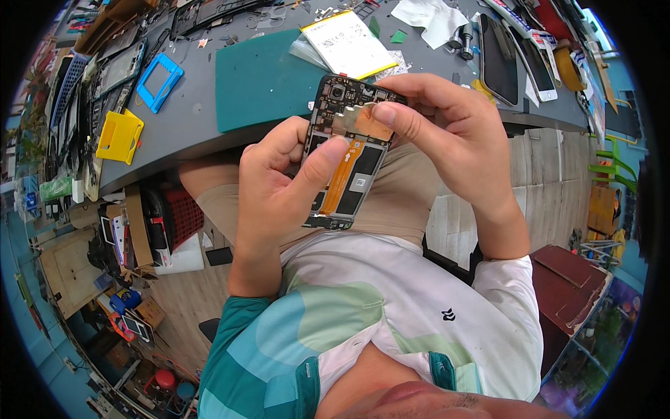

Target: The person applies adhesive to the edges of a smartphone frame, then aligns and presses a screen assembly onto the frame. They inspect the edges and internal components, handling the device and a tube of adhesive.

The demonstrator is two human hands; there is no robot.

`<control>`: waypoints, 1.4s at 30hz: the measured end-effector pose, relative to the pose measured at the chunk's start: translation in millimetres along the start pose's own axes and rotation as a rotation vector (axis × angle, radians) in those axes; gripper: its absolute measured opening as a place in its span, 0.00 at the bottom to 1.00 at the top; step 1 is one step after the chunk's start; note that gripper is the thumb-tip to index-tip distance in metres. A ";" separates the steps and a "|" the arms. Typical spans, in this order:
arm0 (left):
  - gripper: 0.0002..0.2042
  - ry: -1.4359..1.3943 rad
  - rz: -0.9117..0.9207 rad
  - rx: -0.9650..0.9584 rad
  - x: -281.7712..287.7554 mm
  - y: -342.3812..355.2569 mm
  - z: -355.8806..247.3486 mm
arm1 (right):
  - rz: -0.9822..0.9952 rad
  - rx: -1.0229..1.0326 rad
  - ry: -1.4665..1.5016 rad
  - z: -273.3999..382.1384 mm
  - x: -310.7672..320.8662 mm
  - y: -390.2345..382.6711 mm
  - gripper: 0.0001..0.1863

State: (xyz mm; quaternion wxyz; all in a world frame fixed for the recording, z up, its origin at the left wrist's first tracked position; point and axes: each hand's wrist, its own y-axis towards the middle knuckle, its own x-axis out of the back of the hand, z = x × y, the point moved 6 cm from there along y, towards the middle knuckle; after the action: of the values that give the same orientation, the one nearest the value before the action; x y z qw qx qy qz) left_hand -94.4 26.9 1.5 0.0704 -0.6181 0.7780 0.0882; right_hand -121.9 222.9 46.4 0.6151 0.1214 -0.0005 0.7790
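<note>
An opened smartphone (364, 165) with its back off is held tilted above my lap, at the near edge of the desk. My left hand (276, 171) is closed round its left edge, the thumb beside an orange flex cable (340, 183) that runs down the middle. My right hand (457, 129) grips the upper right edge, its thumb at a copper-coloured sheet (370, 124) over the circuit board. A camera module (338, 92) shows at the top left corner. The fingertips behind the phone are hidden. Just beyond lies a white battery with yellow edges (349, 43).
A green mat (255, 84) lies on the grey desk (171, 133). Left of it are a blue frame (159, 82), a yellow holder (120, 137) and piled phone parts. At the right are dark phones (498, 59), white paper (429, 19) and small bottles (460, 42).
</note>
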 end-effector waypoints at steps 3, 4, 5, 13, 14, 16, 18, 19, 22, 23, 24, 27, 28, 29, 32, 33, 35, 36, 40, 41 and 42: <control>0.10 0.006 0.072 0.008 1.9 -0.9 -0.5 | 0.002 -0.010 0.069 -0.6 1.4 0.4 0.15; 0.12 0.014 0.102 0.008 1.5 -1.2 -0.9 | -0.001 -0.014 0.073 -0.9 2.6 0.6 0.15; 0.13 0.015 0.104 0.026 0.7 -2.2 -1.0 | -0.001 -0.017 0.078 -1.7 3.9 1.0 0.15; 0.13 -0.014 0.104 0.120 -0.6 -5.3 1.3 | 0.009 -0.012 0.019 -0.7 7.5 1.4 0.16; 0.12 -0.038 0.083 0.127 -1.4 -5.4 1.8 | 0.013 -0.008 0.014 0.3 7.7 1.1 0.16; 0.10 -0.042 0.073 0.119 -2.4 -4.7 1.9 | 0.033 -0.007 -0.008 3.8 8.2 0.5 0.16; 0.08 -0.049 0.066 0.118 -2.9 -3.8 2.0 | 0.061 -0.016 -0.041 9.8 9.2 -0.5 0.16; 0.07 -0.053 0.063 0.122 -3.0 -3.5 2.1 | 0.067 -0.009 -0.051 12.5 9.8 -0.9 0.16; 0.07 -0.063 0.060 0.116 -6.6 -2.9 1.4 | 0.079 0.007 -0.063 15.9 10.9 -3.0 0.16; 0.07 -0.064 0.060 0.112 -8.0 -2.5 0.0 | 0.080 0.009 -0.054 16.8 11.1 -3.4 0.16; 0.07 -0.072 0.064 0.108 -9.0 -2.3 -0.1 | 0.082 0.011 -0.044 17.7 11.3 -3.6 0.15; 0.07 -0.085 0.077 0.096 -10.9 -1.3 -0.2 | 0.115 -0.001 -0.083 20.0 13.4 -4.2 0.15; 0.07 -0.080 0.080 0.092 -11.1 -1.1 -0.5 | 0.117 0.011 -0.082 20.5 13.9 -4.1 0.15; 0.08 -0.076 0.083 0.088 -11.3 -0.9 -0.5 | 0.120 0.023 -0.081 20.4 14.2 -4.0 0.15; 0.07 -0.115 0.068 0.093 -16.9 -0.5 -4.2 | 0.127 0.017 -0.050 19.7 14.8 -5.3 0.15; 0.07 -0.122 0.079 0.089 -17.0 -0.1 -3.6 | 0.130 0.008 -0.034 19.4 14.9 -5.6 0.15; 0.08 -0.129 0.092 0.087 -16.7 0.6 -1.6 | 0.137 0.011 -0.030 19.8 15.2 -5.4 0.15; 0.08 -0.130 0.095 0.090 -16.7 0.6 -1.0 | 0.141 0.012 -0.028 20.0 15.3 -5.0 0.15; 0.09 -0.084 0.081 0.103 -17.8 0.5 0.2 | 0.135 0.015 -0.015 19.9 16.9 -3.5 0.15; 0.09 -0.067 0.076 0.108 -18.4 -0.7 0.2 | 0.132 0.001 -0.014 21.2 16.8 -4.1 0.15; 0.10 -0.069 0.058 0.105 -18.9 -2.1 -0.9 | 0.129 -0.012 -0.014 22.0 16.6 -4.6 0.14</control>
State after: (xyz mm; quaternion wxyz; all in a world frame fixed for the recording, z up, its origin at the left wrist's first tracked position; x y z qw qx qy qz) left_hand -88.1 44.1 6.4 0.1270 -0.5874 0.7961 0.0704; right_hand -116.9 236.7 70.2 0.5642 0.1229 -0.0175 0.8162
